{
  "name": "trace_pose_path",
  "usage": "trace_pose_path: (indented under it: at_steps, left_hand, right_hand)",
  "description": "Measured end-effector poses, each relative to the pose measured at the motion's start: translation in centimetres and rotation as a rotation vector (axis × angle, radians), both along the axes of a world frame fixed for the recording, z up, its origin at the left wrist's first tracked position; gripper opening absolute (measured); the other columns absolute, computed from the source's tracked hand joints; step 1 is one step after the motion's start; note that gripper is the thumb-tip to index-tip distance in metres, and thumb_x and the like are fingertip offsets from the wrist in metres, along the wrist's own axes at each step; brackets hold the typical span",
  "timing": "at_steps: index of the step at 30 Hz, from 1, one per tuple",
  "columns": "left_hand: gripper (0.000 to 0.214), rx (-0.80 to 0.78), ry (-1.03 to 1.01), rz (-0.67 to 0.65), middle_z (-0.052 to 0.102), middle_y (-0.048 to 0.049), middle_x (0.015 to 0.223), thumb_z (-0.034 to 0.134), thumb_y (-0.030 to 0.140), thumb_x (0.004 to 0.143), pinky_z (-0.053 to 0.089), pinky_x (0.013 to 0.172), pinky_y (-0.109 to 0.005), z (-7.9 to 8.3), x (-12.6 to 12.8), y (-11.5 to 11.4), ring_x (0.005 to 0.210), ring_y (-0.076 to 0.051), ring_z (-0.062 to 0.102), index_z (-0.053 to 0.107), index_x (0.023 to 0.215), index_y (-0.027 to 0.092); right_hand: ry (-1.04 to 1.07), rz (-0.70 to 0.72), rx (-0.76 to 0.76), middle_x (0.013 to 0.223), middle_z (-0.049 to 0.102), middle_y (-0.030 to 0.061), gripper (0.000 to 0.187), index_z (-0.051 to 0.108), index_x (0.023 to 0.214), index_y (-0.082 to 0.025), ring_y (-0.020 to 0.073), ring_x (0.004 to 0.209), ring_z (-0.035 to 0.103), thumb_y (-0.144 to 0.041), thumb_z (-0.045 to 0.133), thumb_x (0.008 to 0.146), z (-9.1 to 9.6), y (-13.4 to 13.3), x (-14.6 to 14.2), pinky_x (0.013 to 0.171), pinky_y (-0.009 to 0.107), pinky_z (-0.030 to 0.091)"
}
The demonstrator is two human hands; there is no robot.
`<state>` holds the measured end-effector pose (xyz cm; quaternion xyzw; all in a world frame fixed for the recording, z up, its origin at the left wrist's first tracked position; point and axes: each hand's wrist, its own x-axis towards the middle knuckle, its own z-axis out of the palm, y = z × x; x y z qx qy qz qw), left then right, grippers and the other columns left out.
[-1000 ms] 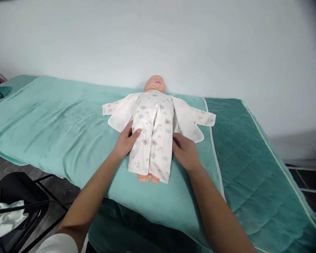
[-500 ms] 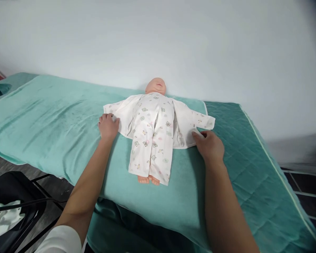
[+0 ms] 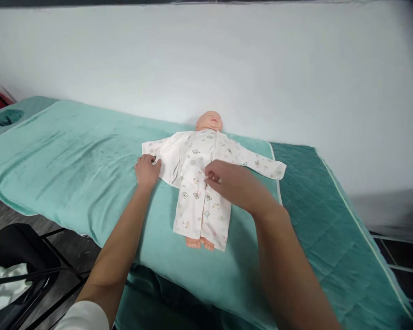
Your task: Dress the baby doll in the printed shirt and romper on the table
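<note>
Head view showed a doll (image 3: 209, 122) on its back on a bed (image 3: 92, 151), nearer the bed's right end than its left. Its long axis ran across the bed: the bald head was by the far edge, next to the wall (image 3: 158, 59), and the bare feet (image 3: 192, 242) pointed at the near edge, stopping short of it. That axis leaned slightly, the head being a little nearer the right end than the feet. Both sleeves of the white printed jacket (image 3: 227, 150) stretched sideways; one cuff (image 3: 279, 170) reached onto the darker quilted cover (image 3: 309, 201) at the bed's right end, the other (image 3: 146, 147) pointed toward the left end.

The step in hand seemed to be closing the jacket over the printed trousers (image 3: 189, 206). The panel toward the right end lay across the chest, print side up, its edge near the middle. There the right hand (image 3: 232, 183) had its thumb and forefinger together, apparently pinching the cloth; its forearm hid part of what lay below. The open panel (image 3: 170, 158) on the other side was spread flat, plain inside up. The left hand (image 3: 147, 172) rested at its outer edge, fingers bent; whether they gripped the cloth, I could not tell.

Judging by this, the next move called for holding the first panel steady at the middle while the left hand brought the open one over it.
</note>
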<state>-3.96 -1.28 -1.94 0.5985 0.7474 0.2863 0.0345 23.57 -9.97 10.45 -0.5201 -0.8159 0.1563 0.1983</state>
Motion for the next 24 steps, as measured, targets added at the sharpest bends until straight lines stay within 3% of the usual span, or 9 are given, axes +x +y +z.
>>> trace_pose_path:
  at_steps: [3, 6, 11, 14, 16, 18, 20, 22, 24]
  left_hand:
    - [0.023, 0.001, 0.025, -0.023, 0.071, -0.0120, 0.123, 0.057, 0.039, 0.095, 0.046, 0.099, -0.049, 0.1, 0.0, 0.0, 0.121, -0.035, 0.059, 0.070, 0.100, 0.021]
    - [0.027, 0.038, -0.017, -0.066, 0.072, -0.0126, 0.117, 0.052, 0.040, 0.098, 0.046, 0.100, -0.048, 0.0, -0.1, -0.1, 0.119, -0.034, 0.060, 0.070, 0.093, 0.020]
    - [0.034, 0.215, -0.384, -0.239, 0.071, -0.0083, 0.098, 0.047, 0.046, 0.101, 0.051, 0.090, -0.037, 0.3, 0.3, -0.6, 0.096, -0.024, 0.065, 0.067, 0.091, 0.020]
    - [0.045, 0.241, -0.629, -0.311, 0.069, -0.0045, 0.089, 0.046, 0.060, 0.100, 0.053, 0.082, -0.033, 2.4, 2.0, -1.2, 0.087, -0.021, 0.065, 0.065, 0.089, 0.020]
    - [0.047, 0.263, -0.704, -0.372, 0.071, -0.0045, 0.094, 0.045, 0.062, 0.100, 0.055, 0.087, -0.033, 4.7, 3.9, -1.9, 0.092, -0.021, 0.067, 0.067, 0.093, 0.020]
    - [0.043, 0.293, -0.703, -0.496, 0.074, -0.0058, 0.112, 0.043, 0.057, 0.103, 0.054, 0.100, -0.035, 7.1, 5.9, -2.7, 0.109, -0.022, 0.068, 0.069, 0.104, 0.022]
    - [0.039, 0.244, -0.590, -0.724, 0.073, -0.0067, 0.126, 0.042, 0.053, 0.104, 0.050, 0.112, -0.039, 8.6, 7.9, -3.6, 0.125, -0.023, 0.066, 0.070, 0.102, 0.024]
    - [0.034, 0.146, -0.421, -0.986, 0.072, -0.0076, 0.134, 0.048, 0.048, 0.103, 0.049, 0.116, -0.043, 9.1, 9.3, -4.3, 0.132, -0.025, 0.063, 0.069, 0.093, 0.024]
    - [0.031, 0.116, -0.325, -1.145, 0.068, -0.0090, 0.142, 0.052, 0.043, 0.102, 0.044, 0.122, -0.047, 8.8, 9.9, -4.8, 0.139, -0.027, 0.059, 0.067, 0.083, 0.023]
  right_hand:
    - [0.005, 0.048, -0.118, 0.082, 0.068, -0.0013, 0.010, 0.061, 0.086, -0.025, 0.0163, 0.071, 0.057, -0.027, 0.055, 0.094, 0.7, -0.9, -0.4, 0.064, 0.030, 0.038]
    - [0.191, -0.014, -0.065, 0.082, 0.068, -0.0010, 0.013, 0.066, 0.087, -0.024, 0.0157, 0.073, 0.058, -0.032, 0.058, 0.095, 0.0, -0.7, 0.8, 0.067, 0.029, 0.041]
    - [0.536, -0.365, 0.143, 0.082, 0.068, 0.0006, 0.013, 0.066, 0.087, -0.023, 0.0175, 0.076, 0.061, -0.035, 0.062, 0.089, -2.2, 3.4, 1.9, 0.073, 0.032, 0.047]
    - [0.578, -0.521, 0.213, 0.084, 0.068, 0.0017, 0.010, 0.063, 0.085, -0.022, 0.0190, 0.078, 0.062, -0.032, 0.059, 0.086, -3.1, 7.7, 1.4, 0.077, 0.035, 0.048]
    - [0.531, -0.562, 0.221, 0.083, 0.067, 0.0023, 0.009, 0.061, 0.084, -0.022, 0.0195, 0.078, 0.060, -0.030, 0.057, 0.086, -3.5, 10.2, 0.8, 0.077, 0.036, 0.046]
    - [0.477, -0.563, 0.205, 0.084, 0.067, 0.0030, 0.009, 0.060, 0.084, -0.022, 0.0196, 0.077, 0.058, -0.030, 0.056, 0.086, -3.8, 11.8, 0.3, 0.078, 0.036, 0.045]
    - [0.474, -0.560, 0.167, 0.085, 0.067, 0.0031, 0.011, 0.060, 0.084, -0.022, 0.0193, 0.077, 0.058, -0.033, 0.056, 0.086, -4.0, 12.4, 0.1, 0.078, 0.036, 0.045]
    - [0.520, -0.574, 0.112, 0.084, 0.068, 0.0025, 0.013, 0.060, 0.084, -0.022, 0.0186, 0.076, 0.058, -0.034, 0.057, 0.086, -4.3, 12.4, 0.4, 0.079, 0.035, 0.046]
    - [0.568, -0.587, 0.060, 0.085, 0.069, 0.0023, 0.014, 0.061, 0.084, -0.022, 0.0182, 0.077, 0.058, -0.036, 0.059, 0.085, -4.5, 12.3, 0.7, 0.079, 0.034, 0.046]
